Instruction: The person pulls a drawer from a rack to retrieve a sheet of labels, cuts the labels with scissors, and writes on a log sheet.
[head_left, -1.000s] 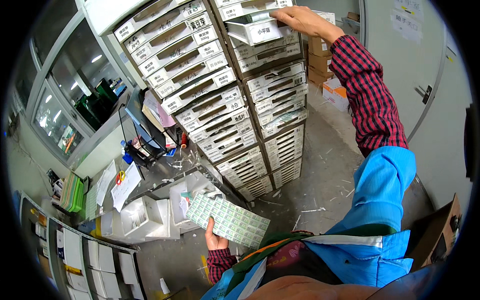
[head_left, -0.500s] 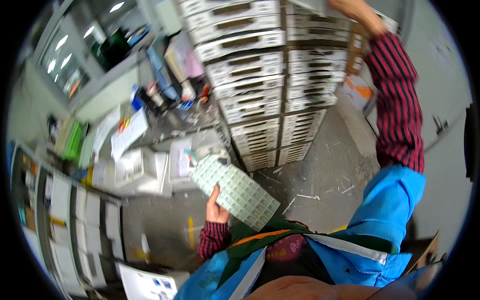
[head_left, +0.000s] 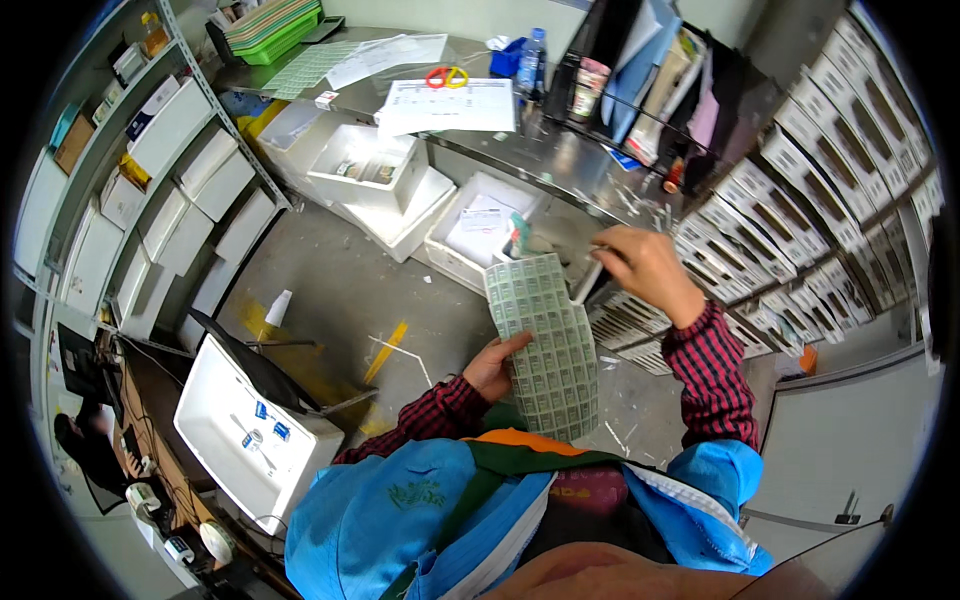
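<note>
My left hand (head_left: 491,366) is closed on the edge of a long sheet of printed labels (head_left: 550,345), pale green and marked with a grid of small squares. The sheet hangs in front of my body, thumb lying on its face. Beyond the sheet's far right corner is my right hand (head_left: 648,268), with its fingers bent and pinched together. Whatever sits between those fingertips, if anything, is too small to make out. Below and past the hands stands an open white bin (head_left: 455,262) holding papers.
Tall stacks of white slotted trays (head_left: 790,200) rise at the right. A metal workbench (head_left: 590,185) bears papers, scissors (head_left: 447,77), a bottle (head_left: 531,58) and folders. Shelves with white bins (head_left: 190,125) line the left. A white tub (head_left: 245,430) stands at lower left.
My right hand has come down from the top of the tray stack to near the label sheet. My view has swung left, and the sheet in my left hand now stands more upright.
</note>
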